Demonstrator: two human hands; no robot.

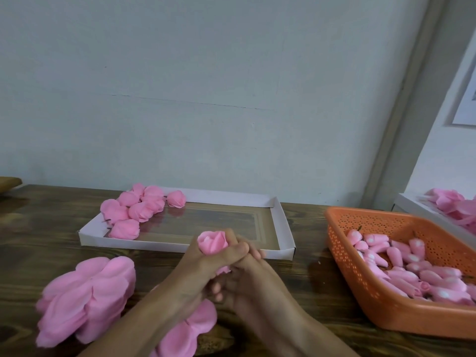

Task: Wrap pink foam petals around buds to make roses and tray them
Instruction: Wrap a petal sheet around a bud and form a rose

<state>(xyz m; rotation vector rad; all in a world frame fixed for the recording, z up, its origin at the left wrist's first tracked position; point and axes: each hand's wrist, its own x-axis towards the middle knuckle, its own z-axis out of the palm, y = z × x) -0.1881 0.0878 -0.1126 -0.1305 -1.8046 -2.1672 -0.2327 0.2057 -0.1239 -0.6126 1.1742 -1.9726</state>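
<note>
Sticking up from the gripping left hand (206, 265) sits the rose (213, 242).

No text, label, brand or number can be read. The framed sheet (466, 99) on the right wall shows a dark mark at the picture's edge, too small and too cut off to tell whether it is writing.
</note>
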